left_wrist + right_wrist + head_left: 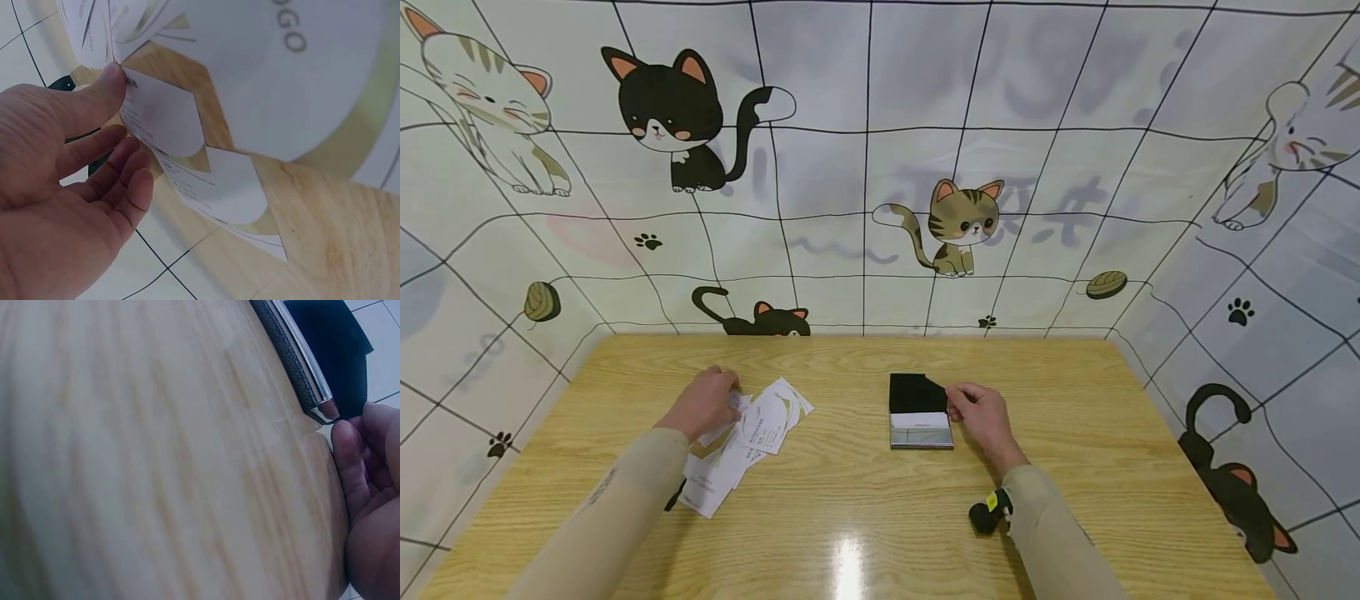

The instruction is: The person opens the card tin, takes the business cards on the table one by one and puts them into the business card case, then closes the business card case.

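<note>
Over the left side of a loose pile of white business cards [765, 423], my left hand [706, 402] reaches down with loosely bent fingers. In the left wrist view its thumb touches the edge of one card [167, 115], with the fingertips apart from the thumb beside that edge. My right hand [981, 417] pinches the right edge of a black-lined card case [917, 393] between thumb and index finger. The case lies unfolded, with white cards [917, 421] in its silver-edged lower half. In the right wrist view, the fingertips meet the case's corner [326, 407].
A wooden table [850, 517] carries everything. Cat-patterned fabric [820, 175] closes off its back and sides. A black wrist device [988, 512] is on the right forearm. Wood lies between the pile and the case.
</note>
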Action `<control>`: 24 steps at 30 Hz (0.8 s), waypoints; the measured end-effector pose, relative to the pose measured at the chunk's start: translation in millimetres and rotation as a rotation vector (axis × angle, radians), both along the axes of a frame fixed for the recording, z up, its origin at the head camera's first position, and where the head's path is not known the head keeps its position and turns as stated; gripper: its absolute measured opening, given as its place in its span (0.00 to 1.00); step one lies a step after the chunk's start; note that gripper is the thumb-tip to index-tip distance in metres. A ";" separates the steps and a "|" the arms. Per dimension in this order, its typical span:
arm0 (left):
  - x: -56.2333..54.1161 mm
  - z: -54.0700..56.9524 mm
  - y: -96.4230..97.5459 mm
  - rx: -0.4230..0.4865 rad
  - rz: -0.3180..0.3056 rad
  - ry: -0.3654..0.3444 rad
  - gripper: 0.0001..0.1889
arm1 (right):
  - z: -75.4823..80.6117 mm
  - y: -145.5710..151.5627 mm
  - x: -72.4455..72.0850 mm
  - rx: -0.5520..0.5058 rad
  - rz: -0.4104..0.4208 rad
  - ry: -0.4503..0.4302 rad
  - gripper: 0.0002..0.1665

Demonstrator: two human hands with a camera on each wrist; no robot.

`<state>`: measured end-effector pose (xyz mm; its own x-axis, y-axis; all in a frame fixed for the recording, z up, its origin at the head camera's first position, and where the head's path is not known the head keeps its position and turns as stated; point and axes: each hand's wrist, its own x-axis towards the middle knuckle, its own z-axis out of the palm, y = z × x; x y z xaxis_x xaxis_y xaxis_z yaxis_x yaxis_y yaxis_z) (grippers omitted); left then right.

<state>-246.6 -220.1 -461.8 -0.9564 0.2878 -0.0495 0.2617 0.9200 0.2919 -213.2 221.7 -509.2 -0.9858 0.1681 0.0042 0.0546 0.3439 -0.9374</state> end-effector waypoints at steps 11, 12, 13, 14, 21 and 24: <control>-5.8 1.4 0.2 -0.017 0.038 -0.050 0.22 | -0.5 -0.1 -0.7 0.035 -0.002 0.002 0.14; -5.8 2.2 0.4 -0.018 0.039 -0.053 0.23 | -0.3 -0.4 -1.1 0.036 -0.007 0.002 0.14; -5.7 2.9 0.5 -0.018 0.041 -0.057 0.23 | -0.3 -0.5 -1.2 0.036 -0.010 0.003 0.14; -5.6 3.9 0.7 -0.017 0.042 -0.057 0.24 | -0.2 -0.6 -1.3 0.036 -0.012 0.003 0.13; -2.7 11.5 1.6 0.019 0.017 -0.027 0.30 | -0.5 -0.8 -1.2 0.018 -0.015 -0.004 0.13; -1.4 14.9 0.8 0.036 -0.012 -0.015 0.25 | -0.7 -1.0 -0.9 0.019 -0.015 -0.003 0.13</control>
